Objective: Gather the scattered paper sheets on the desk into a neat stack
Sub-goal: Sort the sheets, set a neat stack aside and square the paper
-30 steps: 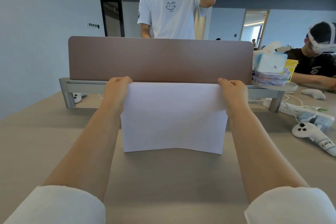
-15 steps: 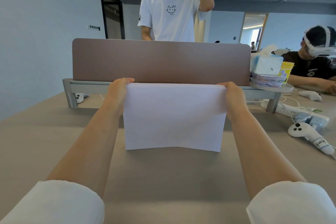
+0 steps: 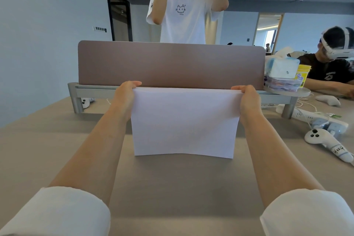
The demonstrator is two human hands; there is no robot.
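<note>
A stack of white paper sheets (image 3: 183,122) stands upright on its lower long edge on the brown desk (image 3: 183,188), in front of me at the middle. My left hand (image 3: 125,96) grips the stack's upper left corner and my right hand (image 3: 247,99) grips its upper right corner. The sheets look aligned, with the bottom edge bowed slightly. No loose sheets show elsewhere on the desk.
A brown divider panel (image 3: 170,65) on a grey rail stands right behind the paper. At the right lie a white controller (image 3: 325,142), a power strip with cables (image 3: 310,117), and a tissue pack (image 3: 281,67). One person stands beyond the divider; another sits at the far right.
The stack stays held upright between both hands; its bottom edge has shifted slightly against the desk. The person standing behind has raised both arms.
</note>
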